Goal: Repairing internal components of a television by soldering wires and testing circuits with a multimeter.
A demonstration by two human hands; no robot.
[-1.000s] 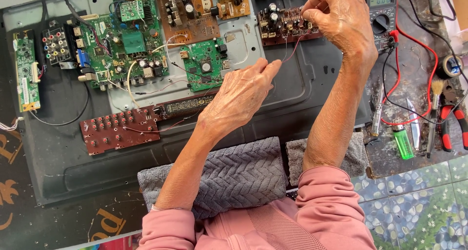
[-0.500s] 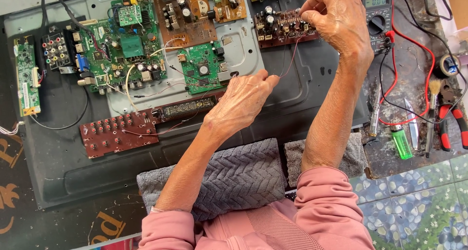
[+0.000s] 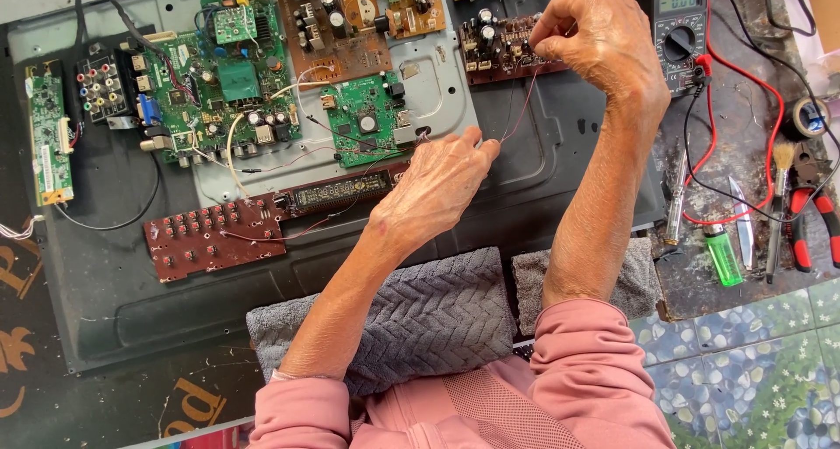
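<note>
Left hand (image 3: pixel 437 186) shifted right; both hands' fingers stay pinched on thin wire (image 3: pixel 522 108), right hand (image 3: pixel 604 38) raised.

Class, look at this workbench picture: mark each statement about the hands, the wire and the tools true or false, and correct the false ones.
1. A thin wire runs between the two hands. True.
2. The right hand is raised beside the multimeter. True.
3. The left hand holds the green lighter. False: the lighter lies untouched on the bench to the right; the left hand pinches the wire's lower end.
4. The red-handled pliers lie at the right edge. True.
5. Both forearms rest on bare metal. False: they lie over grey towels.
6. The multimeter's leads are blue. False: they are red and black.
</note>
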